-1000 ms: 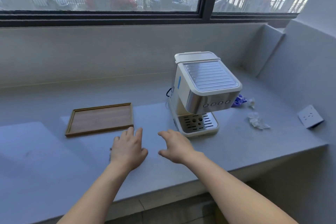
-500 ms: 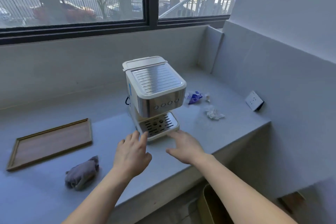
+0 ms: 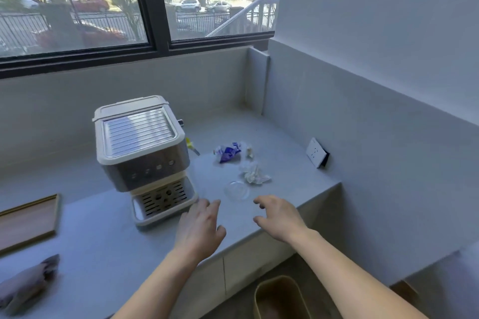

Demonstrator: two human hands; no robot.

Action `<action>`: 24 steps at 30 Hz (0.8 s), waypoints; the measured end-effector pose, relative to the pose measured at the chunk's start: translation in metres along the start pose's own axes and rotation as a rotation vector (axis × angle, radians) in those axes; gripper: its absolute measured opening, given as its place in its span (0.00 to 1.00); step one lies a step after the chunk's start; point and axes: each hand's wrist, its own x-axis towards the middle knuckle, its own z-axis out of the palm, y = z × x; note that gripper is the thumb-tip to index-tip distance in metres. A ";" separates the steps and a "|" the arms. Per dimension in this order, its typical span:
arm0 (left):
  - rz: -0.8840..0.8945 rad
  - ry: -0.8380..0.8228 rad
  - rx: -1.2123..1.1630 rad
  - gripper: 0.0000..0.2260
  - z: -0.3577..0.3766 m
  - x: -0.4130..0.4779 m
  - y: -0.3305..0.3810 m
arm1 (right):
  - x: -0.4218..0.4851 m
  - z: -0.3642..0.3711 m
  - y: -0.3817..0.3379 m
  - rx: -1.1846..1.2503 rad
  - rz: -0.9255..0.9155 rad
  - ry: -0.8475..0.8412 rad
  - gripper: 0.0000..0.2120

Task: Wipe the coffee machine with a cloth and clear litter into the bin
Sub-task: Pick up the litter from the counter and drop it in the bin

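A cream and steel coffee machine (image 3: 141,153) stands on the grey counter (image 3: 103,241). Right of it lies litter: a blue and white wrapper (image 3: 228,153), a crumpled white tissue (image 3: 255,175), a small pale scrap (image 3: 249,151) and a clear round plastic lid (image 3: 236,190). A grey cloth (image 3: 26,285) lies bunched at the counter's near left. My left hand (image 3: 199,228) hovers open beside the machine's drip tray. My right hand (image 3: 278,217) is open, fingers curled, just short of the lid. A yellow bin (image 3: 281,298) stands on the floor below the counter.
A wooden tray (image 3: 26,220) lies at the left edge. A white wall socket (image 3: 316,152) sticks out of the right wall. The counter ends at a corner on the right, with walls behind and to the right.
The view has swung right, so the machine sits further left in view. Both hands have moved right, past the machine toward the litter. The lid and the bin have come into view.
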 end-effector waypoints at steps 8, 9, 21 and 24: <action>-0.017 -0.033 0.023 0.23 0.018 0.037 0.028 | 0.032 -0.013 0.044 -0.004 -0.002 -0.033 0.24; -0.016 -0.038 0.019 0.23 0.020 0.044 0.028 | 0.038 -0.012 0.047 -0.003 0.003 -0.039 0.24; -0.046 -0.100 -0.085 0.33 0.055 0.150 0.014 | 0.142 0.010 0.048 -0.025 0.101 -0.026 0.19; -0.051 -0.110 -0.081 0.37 0.063 0.167 0.010 | 0.167 0.015 0.042 -0.033 0.104 0.004 0.20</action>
